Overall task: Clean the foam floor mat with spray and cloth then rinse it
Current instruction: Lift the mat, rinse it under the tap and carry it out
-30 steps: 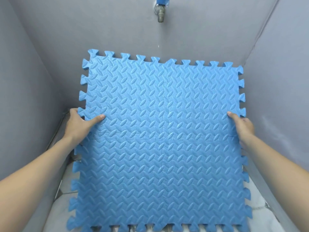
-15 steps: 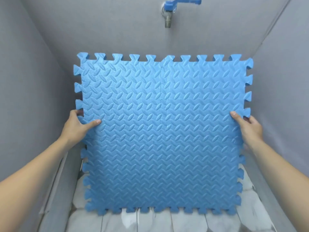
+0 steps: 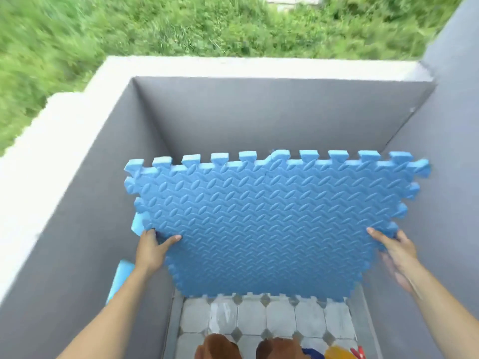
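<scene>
Blue foam fills the grasp of both hands; the left hand (image 3: 150, 251) grips the left edge of the foam floor mat (image 3: 267, 224), thumb laid across the patterned face and fingers curled behind the notched border; the right hand (image 3: 396, 251) grips the right edge the same way, thumb on the front, though its outline is smeared and the fingers behind are hard to make out. Both bare forearms reach up from the lower corners; the mat hangs upright between the hands, clear of the tiled floor (image 3: 280, 320), its toothed top edge tilted away toward the far grey wall (image 3: 272, 115); grey walls stand close on the left and right as well. A pale concrete ledge (image 3: 233, 66) caps the walls; beyond it lies blurred green grass (image 3: 181, 24). Below the mat, two brown shapes, possibly feet (image 3: 220, 345), show at the bottom edge; a small blue strip (image 3: 120, 278) sits against the left wall beside the left forearm.
</scene>
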